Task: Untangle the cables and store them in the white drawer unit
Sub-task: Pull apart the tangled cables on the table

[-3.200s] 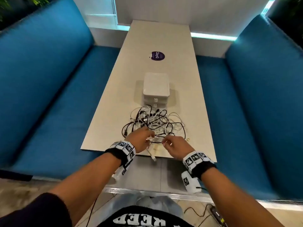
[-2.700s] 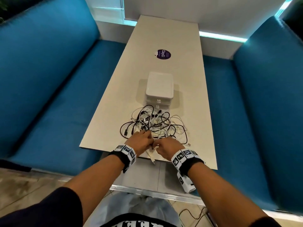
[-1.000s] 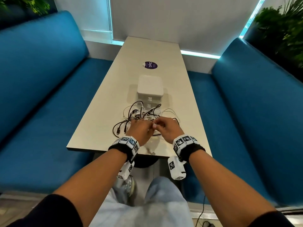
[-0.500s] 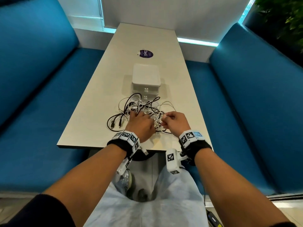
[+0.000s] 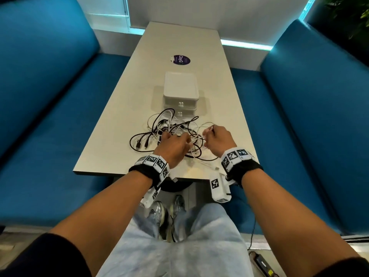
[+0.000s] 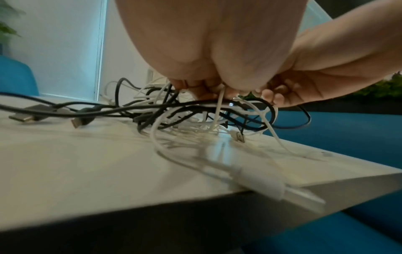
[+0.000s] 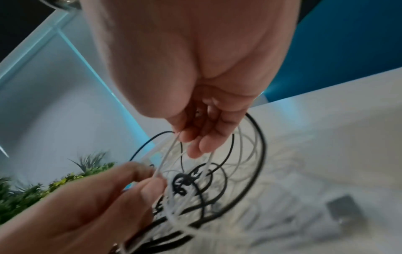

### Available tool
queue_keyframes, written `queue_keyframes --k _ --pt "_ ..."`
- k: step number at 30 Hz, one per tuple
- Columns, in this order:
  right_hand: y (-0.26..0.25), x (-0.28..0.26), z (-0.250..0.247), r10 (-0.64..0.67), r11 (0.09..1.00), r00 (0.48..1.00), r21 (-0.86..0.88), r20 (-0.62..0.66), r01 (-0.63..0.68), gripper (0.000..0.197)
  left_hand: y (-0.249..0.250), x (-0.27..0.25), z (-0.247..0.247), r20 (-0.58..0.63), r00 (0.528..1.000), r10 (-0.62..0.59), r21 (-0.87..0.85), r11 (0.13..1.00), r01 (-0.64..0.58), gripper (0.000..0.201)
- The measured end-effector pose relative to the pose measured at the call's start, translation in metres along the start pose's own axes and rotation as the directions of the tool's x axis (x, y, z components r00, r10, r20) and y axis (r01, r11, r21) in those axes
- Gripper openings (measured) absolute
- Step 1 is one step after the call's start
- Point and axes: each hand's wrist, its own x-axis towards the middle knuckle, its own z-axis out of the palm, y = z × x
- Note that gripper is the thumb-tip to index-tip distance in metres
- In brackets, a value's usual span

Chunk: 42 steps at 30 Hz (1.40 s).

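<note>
A tangle of black and white cables (image 5: 169, 130) lies on the table in front of the white drawer unit (image 5: 180, 90), whose drawers are closed. My left hand (image 5: 179, 140) sits on the near side of the tangle, pinching a white cable (image 6: 219, 106) with curled fingers (image 6: 204, 89). My right hand (image 5: 209, 134), just to the right, pinches the same white cable (image 7: 168, 153) between thumb and fingers (image 7: 191, 135). A short stretch of it runs between the two hands. In the right wrist view my left hand (image 7: 150, 175) shows at the lower left, gripping the cable above the tangle (image 7: 195, 182).
Two black USB plugs (image 5: 141, 145) lie at the tangle's left. A white plug (image 6: 269, 185) hangs over the table's near edge (image 5: 127, 175). A purple sticker (image 5: 181, 59) lies beyond the drawer unit. Blue sofas (image 5: 50, 96) flank the table on both sides.
A second ago my hands touched over the tangle. They have since drawn apart, the right hand moving right with the white cable stretched between them. The head view has shifted.
</note>
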Motion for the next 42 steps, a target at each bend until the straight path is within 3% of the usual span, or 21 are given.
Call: queue_keyframes --k 5,10,13,16,18,20,22,24,26,29,32,35,38,42 --pt "0.013 -0.009 0.003 0.038 0.999 0.999 0.000 -0.021 -0.038 0.022 0.003 -0.004 -0.008 -0.025 0.998 0.052 0.149 0.988 -0.048 0.034" --pt "0.017 -0.009 -0.001 0.114 0.986 0.993 0.120 0.001 -0.114 0.021 -0.002 -0.008 -0.019 -0.074 0.997 0.004 0.248 0.969 0.015 0.023" --pt "0.012 -0.007 -0.006 0.134 0.970 0.989 0.213 -0.060 -0.119 0.020 0.004 -0.008 -0.019 -0.088 0.996 0.010 0.274 0.962 0.014 0.018" --pt "0.005 -0.003 -0.006 -0.002 0.983 0.993 0.183 -0.117 0.023 0.025 0.014 -0.006 -0.013 -0.075 0.993 0.094 0.202 0.976 -0.077 0.031" --pt "-0.004 -0.002 -0.004 -0.088 0.970 0.993 0.221 -0.077 0.103 0.031 0.020 -0.004 -0.010 -0.070 0.984 0.163 0.088 0.984 -0.157 0.020" --pt "-0.013 -0.004 0.000 -0.136 0.942 0.990 0.306 -0.036 0.140 0.035 0.018 -0.004 -0.006 -0.064 0.984 0.167 -0.048 0.984 -0.171 0.009" --pt "-0.020 -0.008 0.002 -0.171 0.926 0.985 0.340 -0.005 0.163 0.035 0.011 -0.005 0.000 -0.027 0.989 0.148 -0.122 0.981 -0.151 0.022" --pt "-0.021 -0.011 0.003 -0.238 0.945 0.971 0.238 0.021 0.226 0.035 0.007 -0.007 -0.001 -0.018 0.990 0.137 -0.137 0.981 -0.138 0.031" --pt "-0.019 -0.015 0.004 -0.294 0.956 0.951 0.022 0.093 0.293 0.037 0.003 -0.008 -0.005 0.012 0.993 0.116 -0.177 0.978 -0.112 0.033" --pt "-0.012 -0.018 -0.001 -0.327 0.916 0.928 -0.182 0.178 0.358 0.037 -0.006 -0.005 -0.015 0.095 0.994 0.062 -0.201 0.979 -0.042 0.034" --pt "0.002 -0.014 -0.023 -0.227 0.940 0.969 -0.238 0.102 0.245 0.039 -0.020 -0.006 -0.016 0.118 0.988 0.096 -0.117 0.990 -0.082 0.030" --pt "0.013 -0.008 -0.043 -0.131 0.948 0.991 -0.292 0.015 0.130 0.039 -0.023 -0.009 -0.009 0.053 0.984 0.170 -0.022 0.985 -0.170 0.023" --pt "0.008 -0.012 -0.043 -0.164 0.943 0.985 -0.285 0.044 0.170 0.037 -0.015 -0.012 -0.004 0.024 0.981 0.191 0.124 0.973 -0.193 0.026" --pt "-0.014 -0.025 -0.019 -0.257 0.930 0.950 -0.220 0.177 0.293 0.034 -0.004 -0.012 -0.009 0.018 0.989 0.148 0.267 0.952 -0.147 0.031"
